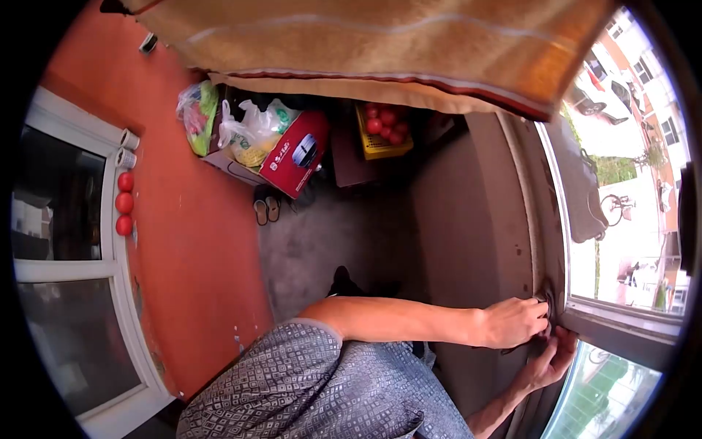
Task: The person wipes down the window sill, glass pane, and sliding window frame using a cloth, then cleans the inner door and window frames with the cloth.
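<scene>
My left hand (516,323) reaches across to the window frame (621,320) at the right, its fingers closed in a pinch on a small dark piece (548,294) at the frame's inner edge. Just below it, my right hand (553,360) is at the same spot, thumb and fingers bent together against the dark edge. The two hands are close, nearly touching. What lies between the fingers is too small and shaded to name.
A brown patterned cloth (351,44) hangs overhead. Ahead stand a red carton (296,157) with plastic bags and a yellow crate (386,150) with red round fruit. Slippers (267,208) lie on the floor. Several red round things (125,203) line the left window ledge.
</scene>
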Demonstrator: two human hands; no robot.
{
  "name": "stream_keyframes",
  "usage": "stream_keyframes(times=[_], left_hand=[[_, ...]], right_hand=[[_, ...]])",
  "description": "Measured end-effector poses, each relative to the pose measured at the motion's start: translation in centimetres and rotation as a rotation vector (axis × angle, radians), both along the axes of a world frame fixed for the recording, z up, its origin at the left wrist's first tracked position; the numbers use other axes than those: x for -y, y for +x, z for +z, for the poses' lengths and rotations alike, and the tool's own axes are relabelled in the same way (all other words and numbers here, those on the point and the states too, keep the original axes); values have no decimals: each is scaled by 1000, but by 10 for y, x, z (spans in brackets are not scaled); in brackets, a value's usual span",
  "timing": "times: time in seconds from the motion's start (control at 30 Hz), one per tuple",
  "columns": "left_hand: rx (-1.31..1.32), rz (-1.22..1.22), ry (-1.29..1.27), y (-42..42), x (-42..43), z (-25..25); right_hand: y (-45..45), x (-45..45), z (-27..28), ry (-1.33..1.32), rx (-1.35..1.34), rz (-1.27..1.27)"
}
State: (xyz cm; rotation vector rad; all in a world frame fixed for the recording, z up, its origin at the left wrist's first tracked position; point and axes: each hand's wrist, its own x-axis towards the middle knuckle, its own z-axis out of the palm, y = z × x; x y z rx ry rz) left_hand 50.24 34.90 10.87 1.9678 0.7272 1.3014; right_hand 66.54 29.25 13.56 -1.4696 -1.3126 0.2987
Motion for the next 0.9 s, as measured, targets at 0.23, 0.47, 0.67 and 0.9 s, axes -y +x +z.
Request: stream_keyframes(times=[0.23,0.47,0.67,0.9], left_hand=[[235,-183,-474,-76,35,-30],[652,12,-881,-157,68,-75],[644,206,-980,-218,108,-113],[903,591,-1066,-270,175,-141]], right_hand=[[-22,3,16,-42,45,-117],[-123,20,-26,-297,-134,58],[-213,38,-89,-800,-389,656],[-243,24,-128,-997,-312,774]])
